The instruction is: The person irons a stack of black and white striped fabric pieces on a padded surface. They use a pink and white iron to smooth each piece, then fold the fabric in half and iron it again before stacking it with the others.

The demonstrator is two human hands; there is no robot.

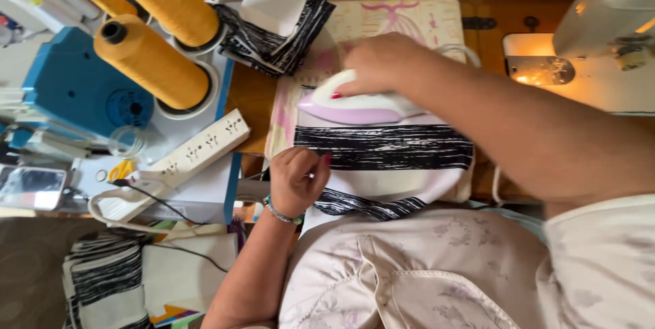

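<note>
My right hand (385, 63) grips the handle of a small white and lilac iron (358, 107), which rests on a piece of white cloth with black streaked bands (385, 158). The cloth lies on a pale patterned pad (423, 18) on the wooden table. My left hand (297, 179) is closed on the cloth's near left edge, pinching it flat. The cloth's lower end hangs toward my lap.
A stack of folded black and white cloth pieces (276, 18) sits behind the iron. Two large yellow thread cones (153, 63) stand on a blue machine (68, 87) at left. A white power strip (198, 148), a phone (31, 187) and more cloth (109, 278) lie left; a sewing machine (600, 22) is right.
</note>
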